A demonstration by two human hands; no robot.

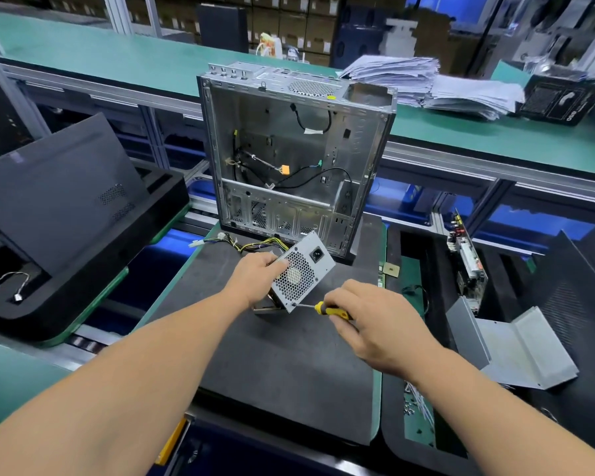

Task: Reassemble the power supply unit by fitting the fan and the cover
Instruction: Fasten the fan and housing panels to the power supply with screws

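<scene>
The big empty computer case [294, 159] stands at the desk's [289, 372] back edge. Just in front, the left hand [255, 274] grips the tilted power supply unit [301, 271]. The right hand's [375, 321] fingers hold a yellow screwdriver [330, 310], its tip at the bottom corner screw [293, 304]. Keep it straight and turn slowly.

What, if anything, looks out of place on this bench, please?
Loose screws lie scattered on the mat right of the work pad, and the paper stack behind the computer case is ragged and splayed.
</scene>
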